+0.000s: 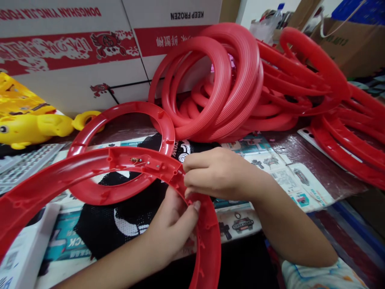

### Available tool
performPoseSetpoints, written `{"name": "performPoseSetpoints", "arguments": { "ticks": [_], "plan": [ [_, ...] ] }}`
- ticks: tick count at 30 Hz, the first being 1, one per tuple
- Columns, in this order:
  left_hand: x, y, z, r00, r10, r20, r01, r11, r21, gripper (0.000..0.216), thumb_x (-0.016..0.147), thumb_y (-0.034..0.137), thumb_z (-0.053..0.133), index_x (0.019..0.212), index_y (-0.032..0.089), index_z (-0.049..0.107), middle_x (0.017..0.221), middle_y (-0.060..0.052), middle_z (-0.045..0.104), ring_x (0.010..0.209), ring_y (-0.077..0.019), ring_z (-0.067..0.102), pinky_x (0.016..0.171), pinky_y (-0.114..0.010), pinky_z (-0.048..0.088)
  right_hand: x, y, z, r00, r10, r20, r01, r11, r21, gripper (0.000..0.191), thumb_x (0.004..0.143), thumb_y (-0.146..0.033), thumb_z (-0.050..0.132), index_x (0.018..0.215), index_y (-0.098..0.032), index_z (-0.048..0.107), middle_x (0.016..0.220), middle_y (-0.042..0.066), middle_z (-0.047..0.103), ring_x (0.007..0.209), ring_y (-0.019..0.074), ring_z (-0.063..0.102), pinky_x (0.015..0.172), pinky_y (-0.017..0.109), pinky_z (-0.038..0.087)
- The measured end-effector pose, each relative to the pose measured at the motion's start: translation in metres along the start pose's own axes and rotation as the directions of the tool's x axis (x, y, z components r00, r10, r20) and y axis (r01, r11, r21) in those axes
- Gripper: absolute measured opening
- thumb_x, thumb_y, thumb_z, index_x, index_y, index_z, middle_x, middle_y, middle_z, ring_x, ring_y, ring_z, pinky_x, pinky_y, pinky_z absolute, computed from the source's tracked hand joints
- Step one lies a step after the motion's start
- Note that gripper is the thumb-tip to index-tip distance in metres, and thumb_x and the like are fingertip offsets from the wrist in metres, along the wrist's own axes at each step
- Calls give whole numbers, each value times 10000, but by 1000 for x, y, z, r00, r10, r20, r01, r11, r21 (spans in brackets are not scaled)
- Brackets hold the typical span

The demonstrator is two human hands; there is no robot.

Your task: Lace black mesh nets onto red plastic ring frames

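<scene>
A large red plastic half-ring shell (69, 172) is tilted toward me, its hollow ribbed side up. My left hand (170, 230) grips its inner edge, thumb pressed on the shell. My right hand (216, 172) is closed in a pinch over the channel just above that thumb; whatever its fingertips hold is hidden. Inside the channel, left of my right hand, sit a small metal spring-like part (134, 160) and a thin wire. Behind the shell, a smaller red ring (167, 134) leans over a black printed cloth (99, 228).
Ribbed red rings (243, 80) are piled at the back, with more red shells (300, 76) to the right. White cartons (72, 88) stand behind. A yellow animal-shaped toy (33, 127) lies left, above a white box (33, 245). Printed cardboard (309, 188) covers part of the table.
</scene>
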State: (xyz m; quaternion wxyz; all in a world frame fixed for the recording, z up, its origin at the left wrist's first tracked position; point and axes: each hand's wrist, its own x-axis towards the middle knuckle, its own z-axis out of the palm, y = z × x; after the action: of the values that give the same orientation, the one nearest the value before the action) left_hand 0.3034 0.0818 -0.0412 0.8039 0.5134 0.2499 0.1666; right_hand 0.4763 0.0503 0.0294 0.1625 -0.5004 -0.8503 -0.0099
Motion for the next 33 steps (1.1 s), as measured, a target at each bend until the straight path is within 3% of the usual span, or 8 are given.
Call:
{"name": "performPoseSetpoints", "arguments": {
  "ticks": [4,10,13,19,22,26,29,33],
  "plan": [
    [0,-1,1,997,-74,35,72,995,68,309,877,379,565,1094,246,390,794,31,567,605,-114,547,534,-224,493,-3,3,-4,999,18,-47,-23,993,-115,286,926,-323,521,706,-152,589,725,-6,542,618,103,425,551,266,245],
    [5,6,6,995,-84,-62,94,977,193,279,847,258,544,1080,222,395,814,27,569,641,-120,549,545,-224,482,2,-4,-6,999,-24,25,25,998,-53,217,921,-110,438,825,-112,634,872,46,580,768,132,461,687,254,348],
    [5,5,4,998,-67,-6,66,968,240,290,852,253,534,1105,213,397,899,0,580,758,-140,574,628,-243,503,5,-7,-2,999,-19,25,19,1000,-13,226,923,-107,426,853,-109,641,932,57,580,800,140,452,746,272,365],
    [0,1,-1,985,-112,134,65,948,311,243,888,306,521,1080,218,402,997,-33,574,879,-174,573,768,-306,509,5,-2,1,999,-17,51,14,998,60,201,905,-138,481,831,-133,668,881,35,600,780,137,467,703,270,362],
    [-1,3,0,978,-127,163,81,961,265,268,888,257,517,1127,218,403,1032,-43,589,906,-175,583,785,-303,509,5,2,2,999,3,49,-7,996,93,213,906,-138,488,819,-140,683,864,31,622,738,132,494,704,278,377],
    [-2,9,2,952,-255,169,248,967,65,427,859,269,582,1225,251,363,907,-11,625,761,-163,624,649,-282,533,4,6,3,999,3,34,-8,988,154,226,901,-101,473,818,-123,682,893,48,633,776,125,545,691,246,412],
    [0,13,1,976,-208,60,206,978,30,371,831,313,633,1143,251,443,827,6,633,713,-164,641,625,-282,539,3,6,3,1000,-9,22,5,985,171,216,895,-99,484,817,-123,684,880,47,626,777,120,548,662,225,418],
    [5,11,-1,982,24,-186,-8,996,86,311,773,343,701,996,244,508,785,17,633,723,-163,645,606,-255,529,2,4,2,1000,-25,11,23,985,170,155,886,-125,535,812,-114,670,833,38,603,749,115,527,648,222,416]
  ]
}}
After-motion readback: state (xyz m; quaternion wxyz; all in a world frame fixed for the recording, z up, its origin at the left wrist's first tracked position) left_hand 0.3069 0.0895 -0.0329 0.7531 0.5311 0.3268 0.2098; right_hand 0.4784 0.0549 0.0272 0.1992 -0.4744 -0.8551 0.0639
